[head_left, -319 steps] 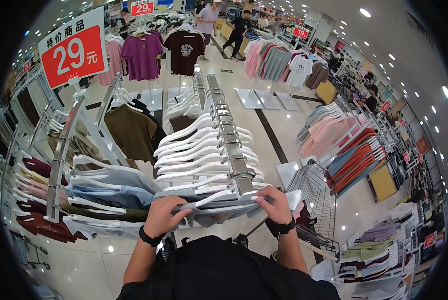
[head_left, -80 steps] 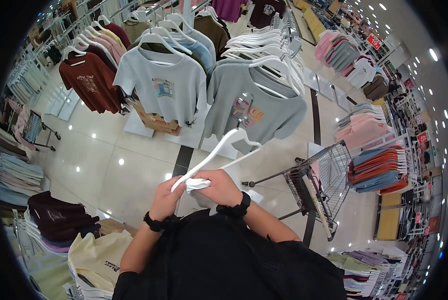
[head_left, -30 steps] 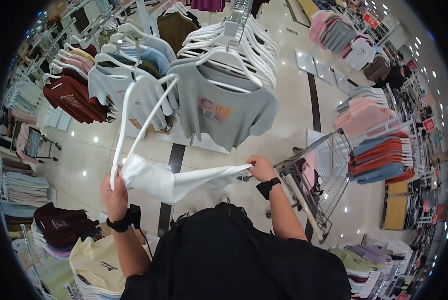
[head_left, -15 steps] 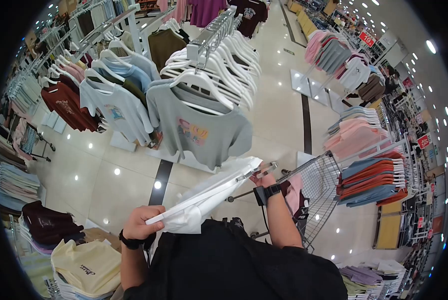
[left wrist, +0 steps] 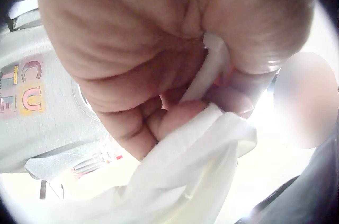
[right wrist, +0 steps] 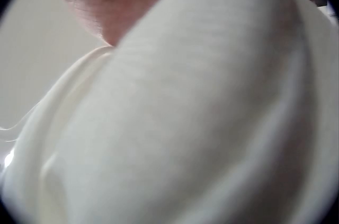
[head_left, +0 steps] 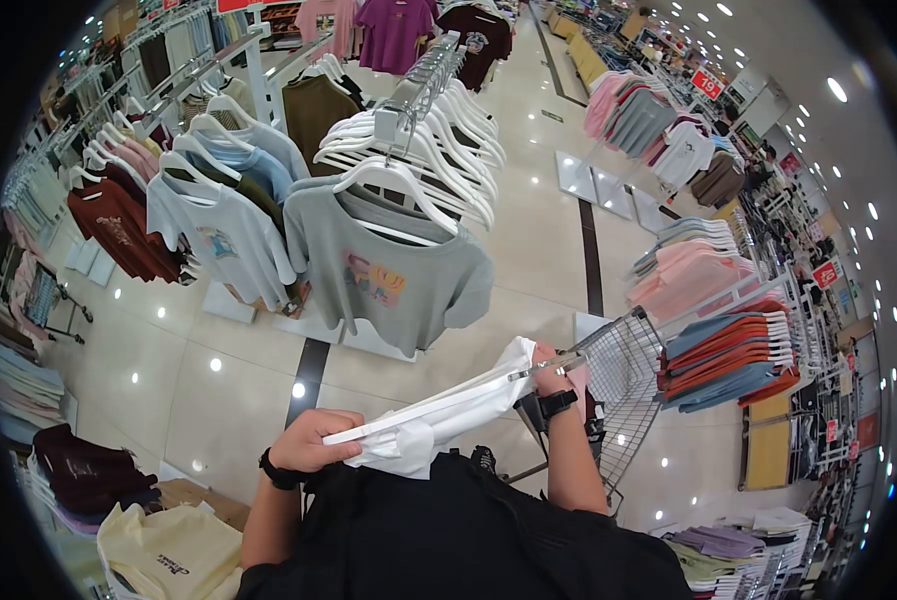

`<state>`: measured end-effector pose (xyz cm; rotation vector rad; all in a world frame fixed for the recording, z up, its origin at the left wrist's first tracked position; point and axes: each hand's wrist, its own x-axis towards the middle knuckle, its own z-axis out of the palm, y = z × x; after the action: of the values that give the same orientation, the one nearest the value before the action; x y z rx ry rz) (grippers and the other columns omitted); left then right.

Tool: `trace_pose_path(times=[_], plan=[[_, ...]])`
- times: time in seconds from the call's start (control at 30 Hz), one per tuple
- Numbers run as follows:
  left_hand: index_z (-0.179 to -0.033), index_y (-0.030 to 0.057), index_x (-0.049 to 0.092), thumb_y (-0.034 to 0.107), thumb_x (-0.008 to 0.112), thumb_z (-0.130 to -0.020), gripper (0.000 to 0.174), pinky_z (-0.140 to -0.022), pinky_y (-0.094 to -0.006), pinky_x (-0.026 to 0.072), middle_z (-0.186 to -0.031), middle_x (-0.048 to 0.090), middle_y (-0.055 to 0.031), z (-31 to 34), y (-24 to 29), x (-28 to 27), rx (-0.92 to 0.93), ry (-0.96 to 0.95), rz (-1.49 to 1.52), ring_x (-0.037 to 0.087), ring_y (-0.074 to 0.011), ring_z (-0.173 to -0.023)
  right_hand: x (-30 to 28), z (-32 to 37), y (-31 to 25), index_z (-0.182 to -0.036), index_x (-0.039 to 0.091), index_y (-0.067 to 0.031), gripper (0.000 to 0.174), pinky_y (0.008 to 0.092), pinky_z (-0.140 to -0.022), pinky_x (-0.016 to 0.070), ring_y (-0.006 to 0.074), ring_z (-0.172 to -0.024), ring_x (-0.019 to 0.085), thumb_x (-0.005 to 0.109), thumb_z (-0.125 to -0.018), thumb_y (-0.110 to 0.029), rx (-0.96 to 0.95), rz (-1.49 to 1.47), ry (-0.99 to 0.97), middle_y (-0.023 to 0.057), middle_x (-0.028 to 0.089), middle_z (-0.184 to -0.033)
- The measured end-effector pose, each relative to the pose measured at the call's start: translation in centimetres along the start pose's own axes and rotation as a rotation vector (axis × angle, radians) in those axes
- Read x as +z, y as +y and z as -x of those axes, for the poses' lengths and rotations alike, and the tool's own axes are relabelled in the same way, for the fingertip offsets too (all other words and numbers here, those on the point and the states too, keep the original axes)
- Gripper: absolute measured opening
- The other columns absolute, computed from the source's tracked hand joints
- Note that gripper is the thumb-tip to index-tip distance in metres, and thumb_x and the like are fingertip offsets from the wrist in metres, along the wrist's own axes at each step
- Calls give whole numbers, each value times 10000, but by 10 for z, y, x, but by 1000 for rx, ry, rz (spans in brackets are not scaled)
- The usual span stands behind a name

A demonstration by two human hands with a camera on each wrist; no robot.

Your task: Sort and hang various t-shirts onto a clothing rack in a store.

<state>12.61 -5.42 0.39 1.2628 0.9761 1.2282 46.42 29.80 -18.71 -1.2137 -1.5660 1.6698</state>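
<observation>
A white clothes hanger lies slanted in front of the body, its metal hook pointing right. White shirt cloth hangs bunched along it. My left hand grips the hanger's left end; in the left wrist view the hanger's bar passes between thumb and curled fingers, with white cloth just below. My right hand holds the shirt at the far end, beside the hook. The right wrist view shows the cloth covering most of that hand, its fingers largely hidden.
Beyond my hands, a grey printed T-shirt hangs at the front of a metal rail of white hangers. A wire shopping cart stands at my right. Pale yellow shirts hang low at the left.
A second ago the left hand held the hanger upright, hook up, with the shirt stretched across to the right hand. Now the hanger has tipped over rightward and the right hand is beside its hook.
</observation>
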Motion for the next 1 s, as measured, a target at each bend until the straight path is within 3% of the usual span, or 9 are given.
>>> trace_pose_path(times=[0.1,0.23,0.43,0.53,0.7,0.83,0.9,0.93,1.0], plan=[[-756,-49,563,160,694,-981,333,-654,-309,391,-791,549,-66,6,-4,-15,5,4,23,483,-162,-723,31,38,-50,-1123,708,23,309,334,-740,526,131,-870,651,525,-1048,-215,47,-47,168,31,720,-944],[-799,-62,594,183,707,-983,326,-672,-303,398,-837,568,-68,23,-7,-49,41,24,98,486,-154,-741,43,47,-73,-1171,721,26,321,301,-839,527,154,-944,678,547,-1028,-203,81,2,131,77,750,-1044],[-777,-53,581,187,720,-971,338,-673,-309,395,-852,575,-89,61,-3,-94,115,42,235,480,-161,-744,78,45,-50,-1203,717,31,308,330,-825,548,196,-958,704,587,-991,-149,187,249,107,91,754,-1093],[-748,-75,608,184,759,-931,352,-683,-302,426,-888,662,-142,84,-5,-122,11,-56,258,538,-156,-759,83,37,10,-1195,719,8,311,339,-798,547,183,-952,692,617,-962,-171,81,-4,-121,77,744,-1065],[-736,-40,569,113,705,-966,307,-654,-309,386,-790,565,-74,115,17,-165,-53,-145,53,474,-146,-711,147,57,-20,-1232,694,19,335,312,-798,535,156,-904,668,612,-953,-147,208,-45,-163,61,734,-1074],[-753,-34,565,125,683,-985,306,-650,-304,382,-773,537,-53,134,19,-194,-106,-164,50,458,-139,-705,214,88,-58,-1164,716,26,330,315,-760,524,150,-849,662,673,-947,-219,148,102,-110,80,742,-973],[-768,-38,581,153,690,-985,309,-650,-304,385,-780,544,-51,138,25,-206,-117,-161,46,458,-138,-706,242,103,-74,-1027,742,26,266,325,-739,518,150,-811,649,673,-941,-217,31,598,27,110,713,-849],[-782,-42,598,180,696,-985,316,-651,-303,387,-787,551,-49,140,27,-211,-125,-148,42,458,-137,-707,258,106,-72,-909,731,38,259,330,-643,452,124,-753,587,625,-960,-193,-130,722,161,54,687,-817],[-870,-49,638,162,679,-998,251,-694,-276,421,-878,607,-46,143,13,-228,-91,-138,62,509,-125,-768,268,114,-71,-853,706,48,301,329,-631,439,113,-717,560,623,-974,-215,-174,559,137,41,652,-752]])
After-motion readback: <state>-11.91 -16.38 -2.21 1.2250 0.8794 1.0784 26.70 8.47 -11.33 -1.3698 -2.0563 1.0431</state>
